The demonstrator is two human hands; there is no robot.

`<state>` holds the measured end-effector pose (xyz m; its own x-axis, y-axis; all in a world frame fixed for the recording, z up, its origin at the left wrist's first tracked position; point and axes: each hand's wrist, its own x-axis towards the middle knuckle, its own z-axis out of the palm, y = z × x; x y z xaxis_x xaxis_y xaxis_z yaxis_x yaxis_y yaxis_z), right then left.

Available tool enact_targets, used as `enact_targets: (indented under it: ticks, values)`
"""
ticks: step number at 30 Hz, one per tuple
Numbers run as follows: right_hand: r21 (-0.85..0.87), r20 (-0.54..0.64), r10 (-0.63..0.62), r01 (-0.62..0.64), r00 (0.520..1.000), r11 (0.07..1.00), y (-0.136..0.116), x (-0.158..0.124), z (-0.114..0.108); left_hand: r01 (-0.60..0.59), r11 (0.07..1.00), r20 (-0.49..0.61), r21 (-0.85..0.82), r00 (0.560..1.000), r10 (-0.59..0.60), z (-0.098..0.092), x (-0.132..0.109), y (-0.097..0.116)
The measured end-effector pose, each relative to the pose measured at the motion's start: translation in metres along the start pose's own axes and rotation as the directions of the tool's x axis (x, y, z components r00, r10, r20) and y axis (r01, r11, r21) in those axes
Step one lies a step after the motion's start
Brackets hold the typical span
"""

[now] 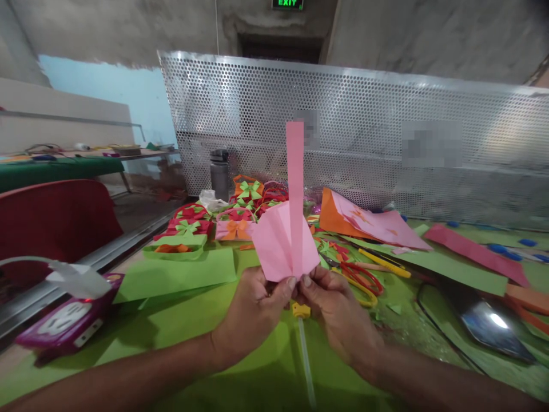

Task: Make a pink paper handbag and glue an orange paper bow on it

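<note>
Both hands meet at the middle of the view, pinching the lower end of a folded pink paper piece [272, 240]. A long darker pink paper strip [295, 183] rises upright in front of it, its bottom end between my thumbs. My left hand [261, 306] is closed on the lower left of the paper, and my right hand [337, 306] is closed at the lower right, where the strip meets it. Just under the fingertips lies a yellow glue gun tip [301, 310] with a white glue stick [306, 366] running toward me.
Small paper bags with bows [235, 229] crowd the back left, near a grey bottle [219, 174]. Scissors [362, 277] lie right of my hands. A purple power strip [71, 323] sits left, a phone [493, 326] right. A perforated metal panel [364, 131] stands behind.
</note>
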<state>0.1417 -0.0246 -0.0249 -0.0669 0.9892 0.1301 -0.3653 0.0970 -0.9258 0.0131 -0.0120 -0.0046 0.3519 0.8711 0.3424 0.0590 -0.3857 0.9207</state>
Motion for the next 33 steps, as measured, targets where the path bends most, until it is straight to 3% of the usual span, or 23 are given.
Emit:
enact_targets:
  ticks: [5,7,9,11,13,14,16,21,25,28,30,31,33]
  values:
    - [-0.327,0.030,-0.030,0.038,0.999,0.944,-0.012,0.002,-0.005,0.087,0.994,-0.012,-0.060,0.996,-0.088,-0.008,0.004,0.002]
    - [-0.482,0.065,-0.066,0.089,0.996,0.872,-0.018,0.001,-0.008,0.085,0.993,-0.005,-0.084,0.996,-0.086,-0.012,0.005,0.004]
    - [-0.648,0.122,-0.203,0.233,0.972,0.725,-0.026,-0.001,-0.010,0.087,0.986,0.012,-0.142,0.996,-0.086,-0.014,0.007,0.005]
    - [-0.771,0.274,-0.415,0.456,0.867,0.444,-0.033,-0.003,-0.013,0.113,0.970,0.025,-0.214,0.994,-0.111,-0.015,0.008,0.005]
    - [-0.788,0.452,-0.564,0.606,0.691,0.110,-0.038,-0.004,-0.015,0.156,0.948,0.046,-0.278,0.988,-0.149,-0.014,0.007,0.004]
    - [-0.778,0.516,-0.595,0.628,0.616,-0.024,-0.040,-0.003,-0.016,0.180,0.936,0.063,-0.304,0.984,-0.169,-0.013,0.007,0.005]
    - [-0.762,0.594,-0.595,0.616,0.541,-0.201,-0.042,-0.001,-0.019,0.222,0.910,0.100,-0.351,0.975,-0.199,-0.012,0.006,0.005]
    - [-0.660,0.732,-0.497,0.667,0.466,-0.346,-0.041,0.003,-0.023,0.284,0.864,0.168,-0.416,0.958,-0.234,-0.009,0.004,0.005]
    - [-0.614,0.778,-0.479,0.650,0.406,-0.448,-0.044,0.002,-0.025,0.279,0.882,0.201,-0.381,0.956,-0.215,-0.010,0.003,0.006]
    - [-0.625,0.768,-0.512,0.623,0.384,-0.470,-0.048,0.003,-0.026,0.143,0.972,0.187,-0.186,0.976,-0.107,-0.013,0.000,0.013]
    - [-0.645,0.751,-0.528,0.614,0.397,-0.456,-0.050,0.004,-0.026,-0.108,0.991,0.107,0.085,0.989,0.098,-0.016,-0.003,0.021]
    - [-0.653,0.744,-0.528,0.611,0.409,-0.447,-0.050,0.004,-0.026,-0.281,0.931,0.058,0.231,0.960,0.275,-0.018,-0.005,0.024]
    - [-0.659,0.739,-0.517,0.619,0.431,-0.427,-0.049,0.003,-0.026,-0.528,0.716,0.017,0.457,0.810,0.586,-0.021,-0.006,0.027]
